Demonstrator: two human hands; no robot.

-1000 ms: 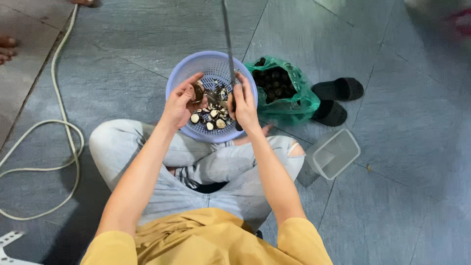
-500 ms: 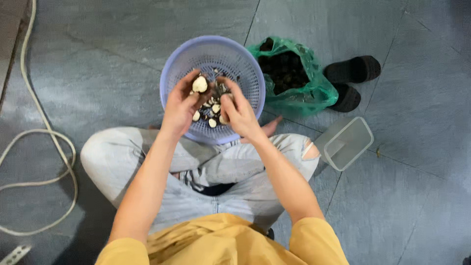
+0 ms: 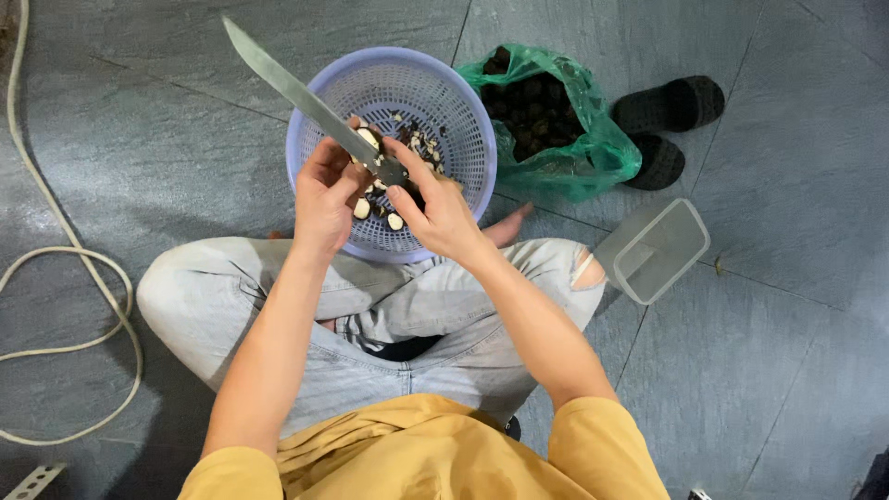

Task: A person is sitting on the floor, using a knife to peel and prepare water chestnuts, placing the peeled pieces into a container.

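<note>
Both hands work over the basket (image 3: 389, 93), a lilac mesh bowl on the floor (image 3: 167, 130) in front of our crossed legs. Our right hand (image 3: 435, 208) has its grip clamped on the handle of the knife (image 3: 306, 97); the long blade points up and to the left, past the basket rim. Our left hand (image 3: 326, 194) is closed round a small pale piece (image 3: 368, 137) held against the blade near the handle. Dark and white pieces lie in the basket bottom beneath the hands.

Compared with half a second earlier, the blade now shows in full and crosses out over the rim, and the left hand sits lower and nearer the right. The basket has stayed in place.

Just right of the basket lies a green bag (image 3: 579, 153) of dark lumps, touching it. Two black sandals (image 3: 669, 104) lie beyond the bag. A clear tub (image 3: 653, 250) stands by our right knee. A white cable (image 3: 69, 250) loops at left.
</note>
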